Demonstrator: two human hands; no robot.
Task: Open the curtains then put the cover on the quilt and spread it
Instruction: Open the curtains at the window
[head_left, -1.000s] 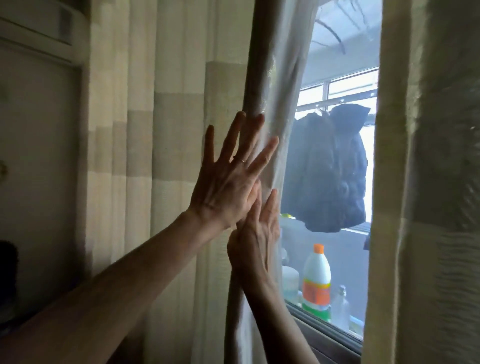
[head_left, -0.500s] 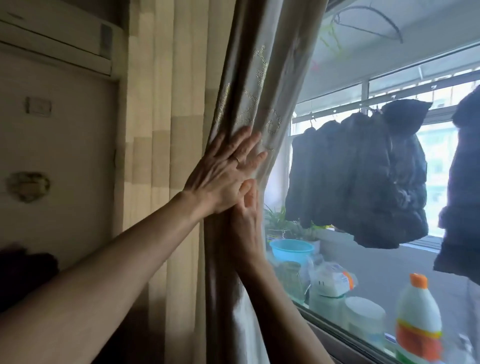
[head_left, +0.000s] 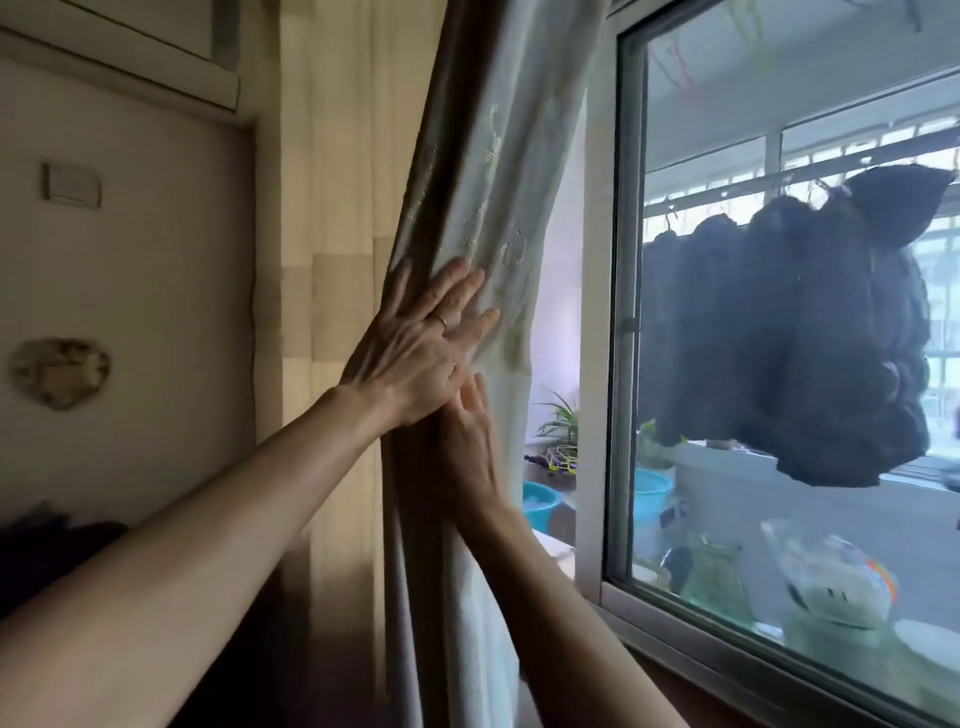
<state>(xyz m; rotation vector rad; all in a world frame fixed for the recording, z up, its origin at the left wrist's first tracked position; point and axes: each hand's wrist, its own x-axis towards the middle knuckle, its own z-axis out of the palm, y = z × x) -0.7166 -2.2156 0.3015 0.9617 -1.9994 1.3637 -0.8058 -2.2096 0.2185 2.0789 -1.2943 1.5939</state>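
Curtain-opening step in hand: left hand and right hand, fingers straight, pressed flat on the curtain bunched left of the window; quilt unseen. Next, presumably, finishing the push leftward

We see a pale grey-green curtain with a faint flower pattern. Beside it hangs a curtain with cream and tan blocks. The coats outside are black. The two tubs are bright blue. A gold ring shines.
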